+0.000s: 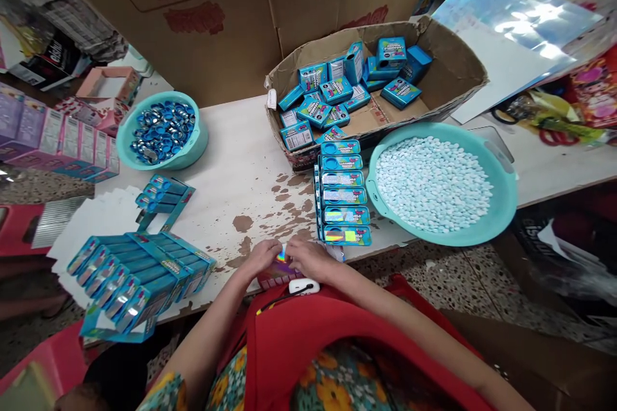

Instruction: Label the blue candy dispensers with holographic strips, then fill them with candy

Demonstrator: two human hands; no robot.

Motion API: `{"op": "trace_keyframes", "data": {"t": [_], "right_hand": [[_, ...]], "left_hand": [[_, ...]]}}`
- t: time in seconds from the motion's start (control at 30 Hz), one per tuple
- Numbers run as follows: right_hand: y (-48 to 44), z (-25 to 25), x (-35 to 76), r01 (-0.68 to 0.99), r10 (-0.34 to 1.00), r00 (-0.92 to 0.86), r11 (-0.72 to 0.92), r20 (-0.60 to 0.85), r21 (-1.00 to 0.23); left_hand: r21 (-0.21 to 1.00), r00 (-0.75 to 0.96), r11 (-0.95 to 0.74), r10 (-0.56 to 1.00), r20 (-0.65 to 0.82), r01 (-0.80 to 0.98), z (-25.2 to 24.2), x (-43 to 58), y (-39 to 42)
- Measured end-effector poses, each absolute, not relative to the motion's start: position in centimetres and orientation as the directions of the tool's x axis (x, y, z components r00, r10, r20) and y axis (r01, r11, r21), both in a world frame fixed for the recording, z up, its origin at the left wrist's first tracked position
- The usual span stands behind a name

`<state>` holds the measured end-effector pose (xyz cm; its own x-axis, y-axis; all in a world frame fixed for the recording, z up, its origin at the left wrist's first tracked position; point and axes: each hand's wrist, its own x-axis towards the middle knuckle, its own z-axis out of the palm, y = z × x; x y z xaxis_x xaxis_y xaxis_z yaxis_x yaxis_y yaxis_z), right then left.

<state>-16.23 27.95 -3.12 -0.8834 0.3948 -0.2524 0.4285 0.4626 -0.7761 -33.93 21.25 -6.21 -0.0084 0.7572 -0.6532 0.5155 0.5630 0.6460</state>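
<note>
My left hand [264, 255] and my right hand [307, 258] meet at the table's front edge, fingers bent in a pinch. Between them shows a shiny holographic sheet [281, 253] with rainbow glare; its lower part looks pink with small rectangles. My fingers cover much of it, and the exact grip is partly hidden. Just beyond my right hand stands a row of several blue candy tins [344, 196], some with a shiny strip on the end. The nearest tin lies close to my right knuckles.
A turquoise basin [506, 205] of white candies stands right of the tins. Behind is a cardboard tray [448, 93] with blue candy boxes. At left are a turquoise bowl [200, 144] of blue-silver caps and stacked blue packs [144, 270]. A white device [303, 286] rests at my waist.
</note>
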Motion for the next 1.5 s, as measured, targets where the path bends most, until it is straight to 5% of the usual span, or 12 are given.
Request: {"op": "trace_keyframes", "data": {"t": [0.23, 0.37, 0.47, 0.6, 0.87, 1.23, 1.5], "right_hand": [[27.5, 0.6, -15.8, 0.353, 0.642, -0.742, 0.130, -0.193, -0.926], [27.9, 5.9, -14.7, 0.198, 0.755, -0.631, -0.065, -0.178, -0.978], [28.3, 8.8, -14.2, 0.133, 0.835, -0.541, -0.038, -0.104, -0.990], [29.6, 9.8, -13.9, 0.174, 0.947, -0.291, -0.085, -0.134, -0.981], [35.3, 9.3, -13.0, 0.191, 0.997, 0.010, -0.080, -0.080, -0.978], [39.1, 7.5, -12.6, 0.417, 0.990, 0.070, 0.079, 0.119, -0.905], [42.7, 5.0, -13.5, 0.503, 0.992, 0.093, 0.029, 0.088, -0.864]], "left_hand": [[0.621, -0.157, 0.525, 0.822, -0.548, 0.582, -4.5, -33.6, 22.0], [0.917, -0.170, 0.374, 0.921, -0.350, 0.136, 1.3, -32.6, 22.7], [0.915, 0.082, 0.395, 0.918, -0.389, -0.078, 6.1, -31.3, 23.7], [0.887, 0.103, 0.461, 0.883, -0.459, -0.002, 9.7, -29.8, 26.5], [0.951, 0.136, 0.302, 0.941, -0.309, 0.068, 9.7, -28.5, 34.1], [0.962, 0.033, 0.271, 0.962, -0.272, 0.032, 8.9, -28.9, 37.1], [0.970, -0.008, 0.209, 0.978, -0.210, 0.126, 5.4, -29.1, 40.2]]}}
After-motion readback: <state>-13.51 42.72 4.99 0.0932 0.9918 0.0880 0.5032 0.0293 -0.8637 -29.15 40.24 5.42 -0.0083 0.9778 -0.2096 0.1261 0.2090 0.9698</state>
